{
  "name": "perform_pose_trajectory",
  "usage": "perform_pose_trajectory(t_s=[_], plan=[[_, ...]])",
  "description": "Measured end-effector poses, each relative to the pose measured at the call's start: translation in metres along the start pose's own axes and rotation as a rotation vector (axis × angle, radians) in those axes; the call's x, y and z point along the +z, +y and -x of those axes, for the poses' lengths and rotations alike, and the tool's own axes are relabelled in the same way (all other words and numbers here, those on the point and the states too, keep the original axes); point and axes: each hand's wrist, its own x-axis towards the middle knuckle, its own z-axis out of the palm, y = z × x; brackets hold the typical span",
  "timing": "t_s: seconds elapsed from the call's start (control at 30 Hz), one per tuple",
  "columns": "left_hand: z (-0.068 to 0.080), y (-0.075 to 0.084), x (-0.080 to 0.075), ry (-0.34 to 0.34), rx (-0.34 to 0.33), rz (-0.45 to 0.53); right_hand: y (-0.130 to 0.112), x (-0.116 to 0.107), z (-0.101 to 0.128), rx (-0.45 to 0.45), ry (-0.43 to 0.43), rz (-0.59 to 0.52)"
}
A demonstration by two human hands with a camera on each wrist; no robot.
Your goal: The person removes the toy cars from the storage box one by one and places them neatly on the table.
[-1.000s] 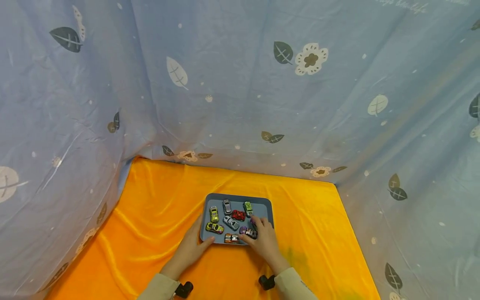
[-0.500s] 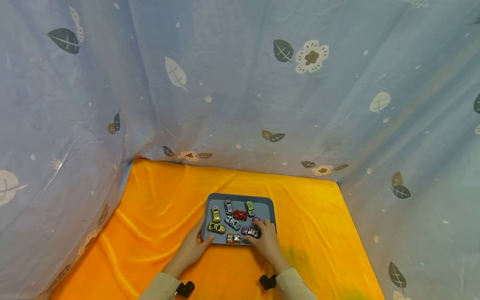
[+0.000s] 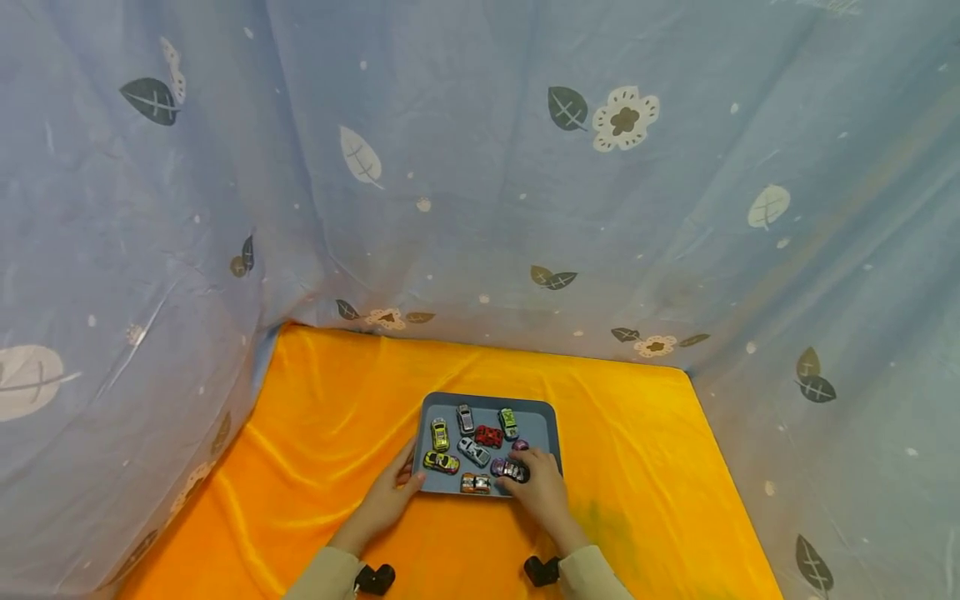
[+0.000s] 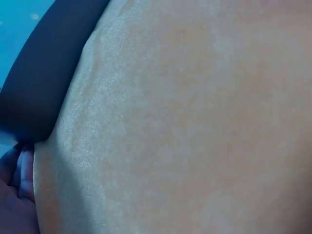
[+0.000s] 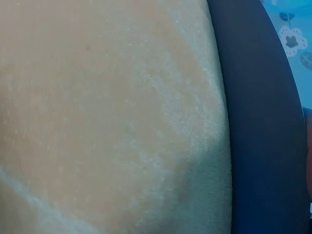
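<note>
A grey-blue rectangular tray (image 3: 491, 400) holds several small toy cars. My left hand (image 3: 386, 504) grips its near left corner, thumb on the rim and fingers around the side. In the left wrist view, curled fingers (image 4: 24, 175) show below a dark curved band. My right hand (image 3: 543, 492) reaches over the tray's near right part, thumb and index finger around a purple-and-black toy car (image 3: 507, 468). Just beyond those fingers lies another purple toy car (image 3: 521, 446), partly hidden. An orange-and-white car (image 3: 476, 483) lies to the left of the thumb, by the near rim.
A red car (image 3: 489, 437), a silver car (image 3: 473, 452), a green car (image 3: 508, 423) and two yellow ones sit elsewhere in the tray. Rumpled orange cloth (image 3: 345, 417) spreads beneath. Blue patterned curtains (image 3: 480, 167) hang on three sides.
The right index finger has drawn back from the far purple car, uncovering part of it, and closed in on the purple-and-black one. The left hand keeps its place at the tray corner.
</note>
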Motion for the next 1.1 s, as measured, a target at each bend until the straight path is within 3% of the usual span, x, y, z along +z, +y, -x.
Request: perform_pose_trajectory(t_s=[0.27, 0.6, 0.97, 1.1], plan=[[0.004, -0.012, -0.004, 0.018, -0.038, 0.045, -0.002, 0.007, 0.000, -0.032, -0.049, 0.007], [0.008, -0.010, -0.007, 0.035, -0.046, 0.051, -0.007, 0.008, 0.001, -0.035, -0.053, -0.002], [0.001, -0.006, -0.002, 0.007, -0.029, 0.032, -0.005, 0.000, 0.005, -0.005, 0.029, -0.001], [-0.003, -0.006, -0.002, -0.001, -0.022, 0.017, -0.002, -0.001, 0.003, 0.006, 0.055, -0.068]])
